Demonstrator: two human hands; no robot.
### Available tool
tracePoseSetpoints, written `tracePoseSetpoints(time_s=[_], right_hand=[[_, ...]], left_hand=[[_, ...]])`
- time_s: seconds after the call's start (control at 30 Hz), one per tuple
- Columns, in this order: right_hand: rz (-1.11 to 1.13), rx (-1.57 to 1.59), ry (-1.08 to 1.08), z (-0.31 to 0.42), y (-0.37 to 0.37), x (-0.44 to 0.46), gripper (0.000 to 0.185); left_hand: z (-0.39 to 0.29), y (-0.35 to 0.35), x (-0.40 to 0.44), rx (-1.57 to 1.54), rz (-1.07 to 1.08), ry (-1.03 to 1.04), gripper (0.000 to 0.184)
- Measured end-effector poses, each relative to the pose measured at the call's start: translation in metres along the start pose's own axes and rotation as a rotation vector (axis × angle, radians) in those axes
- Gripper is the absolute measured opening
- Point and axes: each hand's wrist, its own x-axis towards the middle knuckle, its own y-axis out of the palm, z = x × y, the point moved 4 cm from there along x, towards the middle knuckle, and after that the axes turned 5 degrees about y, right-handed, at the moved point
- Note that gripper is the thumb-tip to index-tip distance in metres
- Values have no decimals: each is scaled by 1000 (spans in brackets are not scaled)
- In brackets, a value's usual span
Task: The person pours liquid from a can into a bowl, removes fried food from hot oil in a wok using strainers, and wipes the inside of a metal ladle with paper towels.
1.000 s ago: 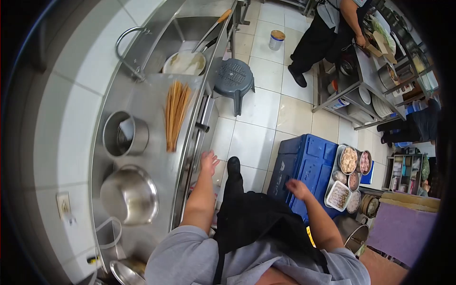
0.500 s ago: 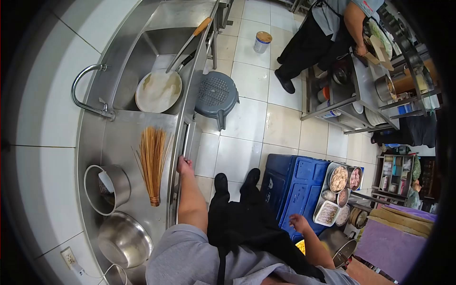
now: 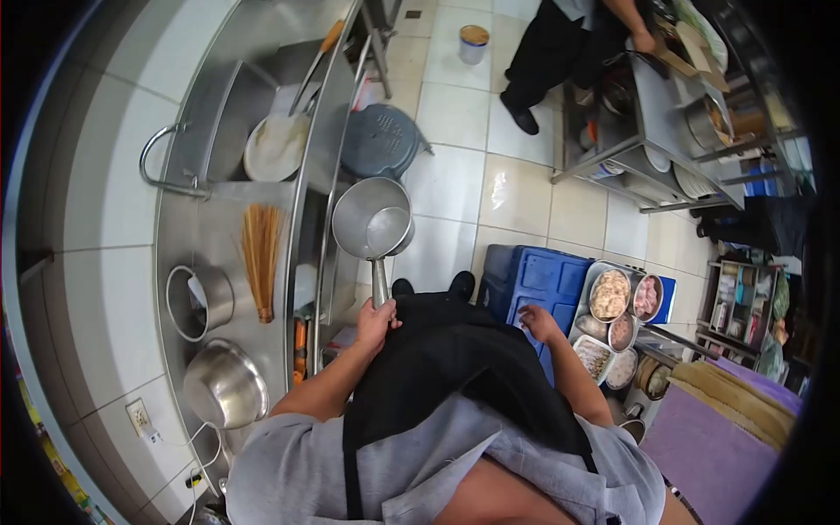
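A grey metal saucepan (image 3: 372, 214) with a long hollow handle is held over the floor beside the sink unit, and nothing shows inside it. My left hand (image 3: 378, 324) is wrapped round the handle. Over the near edge of a blue lidded box (image 3: 547, 289) hangs my right hand (image 3: 535, 322), its fingers loosely bent and apart, with nothing in them. To the right of that hand, a tray holds bowls of raw meat (image 3: 610, 295) and other food.
Along the left runs a steel sink unit with a wok (image 3: 276, 147), a bamboo brush (image 3: 261, 262), a pot (image 3: 199, 302) and a steel bowl (image 3: 226, 383). A grey stool (image 3: 381, 140) and a tub (image 3: 473, 44) stand on the floor. A co-worker (image 3: 551, 52) stands at a steel table.
My left hand has come away from the sink unit's front edge and now holds the saucepan by its handle. My view has shifted, and my right hand stays near the blue box.
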Motion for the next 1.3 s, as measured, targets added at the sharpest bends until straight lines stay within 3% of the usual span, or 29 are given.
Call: tracePoseSetpoints(time_s=[0.07, 0.13, 0.2, 0.27, 0.33, 0.4, 0.43, 0.5, 0.53, 0.57, 0.6, 0.63, 0.67, 0.73, 0.8, 0.83, 0.87, 0.93, 0.97, 1.0, 1.03, 1.07, 1.1, 1.17, 1.2, 1.3], right_hand=[[-42, 92, -11, 1, -22, 9, 31], [-75, 67, -38, 8, -46, 22, 31], [-95, 74, -76, 11, -66, 35, 31], [-60, 88, -10, 17, -79, 50, 30], [-61, 91, 14, 29, -87, 62, 30], [-96, 115, 69, 36, -97, 80, 30], [-117, 22, 17, 28, -94, 100, 33], [-138, -104, -2, 18, -93, 112, 32], [-133, -140, 15, 23, -97, 118, 30], [-244, -186, -70, 17, -99, 128, 30], [-357, -248, -149, 11, -105, 134, 29], [-454, -210, -91, 20, -125, 118, 29], [-432, -95, 11, 40, -147, 97, 29], [-440, 47, 111, 46, -185, 77, 29], [-529, 193, 273, 17, -216, 63, 33], [-578, 180, 220, -24, -229, 67, 35], [-641, 262, 251, -33, -249, 54, 37], [-782, 525, 389, -19, -299, -4, 42], [-933, 365, 437, -15, -332, -29, 39], [-1093, 460, 380, -39, -369, -39, 34], [-1232, 522, 430, 1, -405, -83, 28], [-1529, 320, 289, -33, -452, -88, 23], [-1619, 322, 286, -27, -498, -113, 19], [-1942, 119, 161, 25, -574, -167, 18], [-1978, 137, 68, 32, -618, -183, 18], [-2065, -108, 67, 86, -713, -222, 16]], left_hand=[[-24, 24, -1, 31, 52, 40, 19], [-63, 43, 0, 37, 71, 253, 19], [-104, 34, 9, 337, -63, 430, 24], [-171, 30, 5, 590, -208, 776, 29], [-198, -23, 55, 491, -288, 920, 39], [-271, -28, 47, 411, -127, 695, 46], [-286, -49, 59, 382, -156, 629, 50], [-308, -119, 125, 590, -246, 700, 53], [-330, -122, 123, 706, -258, 783, 53], [-336, -141, 135, 846, -532, 979, 54], [-352, -116, 109, 865, -582, 870, 61], [-346, -139, 132, 1155, -849, 857, 65], [-350, -135, 135, 1168, -822, 669, 72], [-348, -148, 171, 1267, -900, 781, 64], [-344, -158, 207, 1434, -978, 1025, 57], [-345, -154, 225, 1496, -1009, 1104, 54], [-344, -156, 245, 1313, -949, 855, 61], [-355, -77, 196, 1155, -923, 910, 60], [-362, -45, 177, 1008, -904, 932, 59], [-368, -34, 189, 1005, -894, 944, 59], [-371, -25, 205, 1079, -786, 944, 58], [-369, -21, 221, 1155, -684, 934, 57], [-367, -15, 241, 1464, -830, 1090, 42], [-374, 34, 239, 1133, -596, 1059, 40], [-379, 67, 236, 940, -484, 1018, 38], [-391, 157, 239, 437, -213, 834, 34]])
